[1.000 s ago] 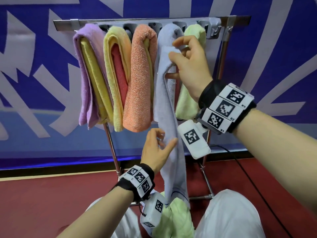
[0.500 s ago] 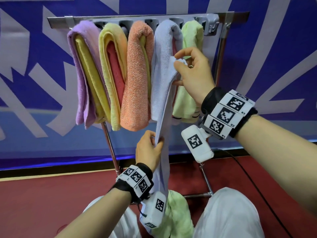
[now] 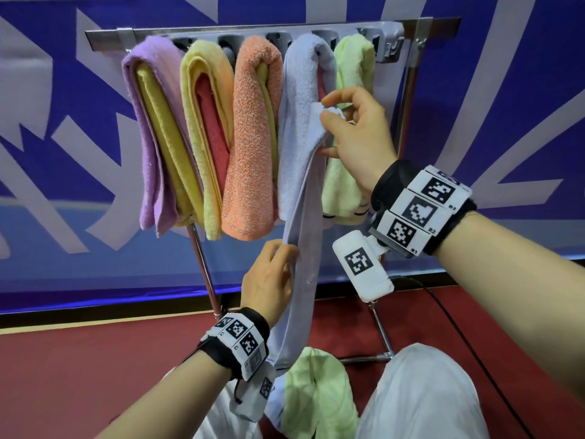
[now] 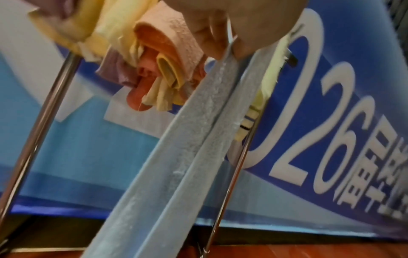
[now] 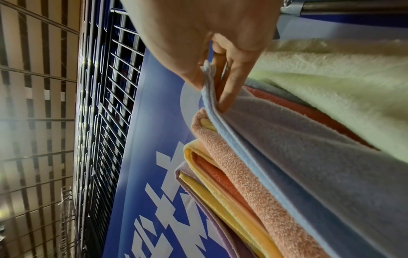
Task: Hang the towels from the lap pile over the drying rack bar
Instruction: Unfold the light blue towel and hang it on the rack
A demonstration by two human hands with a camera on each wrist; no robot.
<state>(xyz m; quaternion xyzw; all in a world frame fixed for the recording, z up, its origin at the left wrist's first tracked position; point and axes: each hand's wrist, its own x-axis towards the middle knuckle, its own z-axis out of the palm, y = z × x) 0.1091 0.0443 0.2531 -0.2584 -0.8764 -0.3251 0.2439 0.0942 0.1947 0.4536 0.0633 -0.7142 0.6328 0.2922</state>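
Observation:
A light blue towel [image 3: 300, 264] hangs in a long strip from the rack bar [image 3: 272, 30] down towards my lap. My right hand [image 3: 354, 134] pinches its upper corner beside the blue towel [image 3: 300, 99] draped on the bar. My left hand [image 3: 272, 277] pinches the strip's left edge lower down. The left wrist view shows the fingers [image 4: 220, 47] gripping the folded blue strip [image 4: 189, 139]. In the right wrist view, thumb and fingers [image 5: 223, 83] hold the blue hem [image 5: 220, 125]. A light green towel [image 3: 316, 394] lies on my lap.
Purple [image 3: 148, 128], yellow [image 3: 205, 122], orange [image 3: 253, 137] and light green [image 3: 348, 153] towels fill the bar from left to right. The rack's metal legs [image 3: 202, 267] stand on a red floor before a blue banner. A black cable [image 3: 459, 327] runs along the floor at right.
My right hand has come down from near the bar's top to mid-towel with the blue corner. My left hand has closed onto the strip's edge and pulled it narrower.

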